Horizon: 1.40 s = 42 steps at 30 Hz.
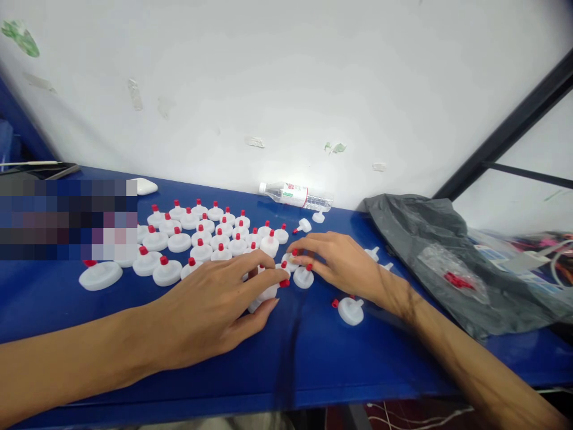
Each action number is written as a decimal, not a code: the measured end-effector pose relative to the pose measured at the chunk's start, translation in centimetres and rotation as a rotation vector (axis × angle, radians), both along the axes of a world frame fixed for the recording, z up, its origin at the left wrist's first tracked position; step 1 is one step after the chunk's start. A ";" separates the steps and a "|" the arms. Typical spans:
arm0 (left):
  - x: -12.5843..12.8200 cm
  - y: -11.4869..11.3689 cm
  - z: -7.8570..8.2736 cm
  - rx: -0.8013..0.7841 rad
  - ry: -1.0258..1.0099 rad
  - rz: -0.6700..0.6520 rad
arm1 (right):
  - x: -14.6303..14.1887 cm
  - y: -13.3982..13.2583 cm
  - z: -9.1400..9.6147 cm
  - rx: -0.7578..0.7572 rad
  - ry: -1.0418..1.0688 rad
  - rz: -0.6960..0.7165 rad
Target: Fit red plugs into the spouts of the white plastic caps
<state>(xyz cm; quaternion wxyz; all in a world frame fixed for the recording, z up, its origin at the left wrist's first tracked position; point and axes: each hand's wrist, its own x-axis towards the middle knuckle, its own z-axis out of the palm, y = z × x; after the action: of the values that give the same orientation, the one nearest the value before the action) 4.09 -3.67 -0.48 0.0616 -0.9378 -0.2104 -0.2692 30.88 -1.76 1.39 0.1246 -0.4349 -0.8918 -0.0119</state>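
Observation:
In my left hand (215, 298) is a white plastic spout cap (265, 294) with a red tip, tilted so that the tip points right. Thumb and fingers close around it. My right hand (333, 260) is just to the right, its fingertips closed about the red tip of another white spout cap (289, 263). Directly below those fingers stands a red-tipped cap (303, 278). Many more red-tipped caps (179, 241) stand upright in a cluster to the left and behind. A cap without a red tip (351, 312) lies to the right beside a loose red tip (335, 303).
A clear plastic bottle (295, 195) lies along the white wall. Near it is a tipped-over red-tipped cap (305, 225). At right, a dark grey bag (416, 239) carries a clear pouch of red tips (459, 280). The blue table's front edge (215, 409) runs below my arms.

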 end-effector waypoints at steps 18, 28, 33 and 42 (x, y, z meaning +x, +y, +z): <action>0.0 0.1 0.0 -0.044 -0.008 -0.004 | 4.5 1.0 2.2 -0.250 -0.081 -0.198; 0.0 0.2 -0.1 -0.021 -0.036 -0.028 | 4.9 0.4 4.2 -0.492 0.051 -0.148; 0.0 0.0 0.1 -0.022 -0.025 -0.004 | 4.3 0.7 3.3 -0.532 0.090 -0.113; 0.0 0.0 0.1 -0.002 -0.083 0.005 | 4.0 0.7 3.0 -0.333 0.075 -0.065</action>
<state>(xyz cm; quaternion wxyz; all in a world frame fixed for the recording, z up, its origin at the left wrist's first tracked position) 4.07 -3.70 -0.42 0.0525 -0.9253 -0.2151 -0.3077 34.86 -1.01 4.35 0.0835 -0.4782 -0.8616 0.1481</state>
